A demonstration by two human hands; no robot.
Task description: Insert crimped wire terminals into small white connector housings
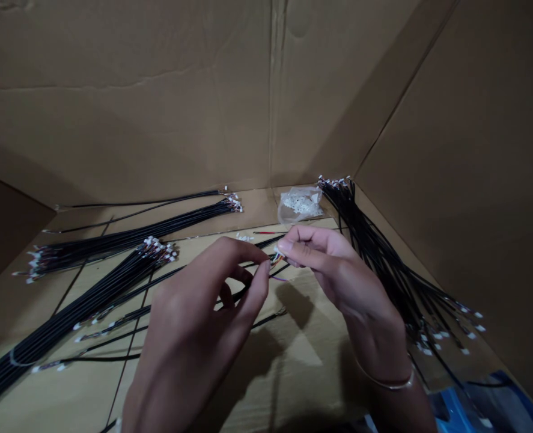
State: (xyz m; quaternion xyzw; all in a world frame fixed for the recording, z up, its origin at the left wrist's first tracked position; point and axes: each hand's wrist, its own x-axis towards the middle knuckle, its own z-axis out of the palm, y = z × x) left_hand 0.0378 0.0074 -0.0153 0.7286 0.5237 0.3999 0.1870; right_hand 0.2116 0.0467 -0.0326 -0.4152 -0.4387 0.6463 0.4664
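- The right hand [333,270] pinches thin coloured wires [277,258] between thumb and forefinger, at the centre of the frame, a grip that seems suited to such fine ends.
- The left hand [198,319] curls just beside them, its fingertips [264,267] at the wires; whether it grips them cannot be told.
- Black cable bundles [374,264] fan out at right and left, seemingly laid apart so their white connectors [158,249] stay together.
- A clear plastic bag [300,203] of small white pieces sits against the cardboard box wall [126,90] at top centre, within reach.
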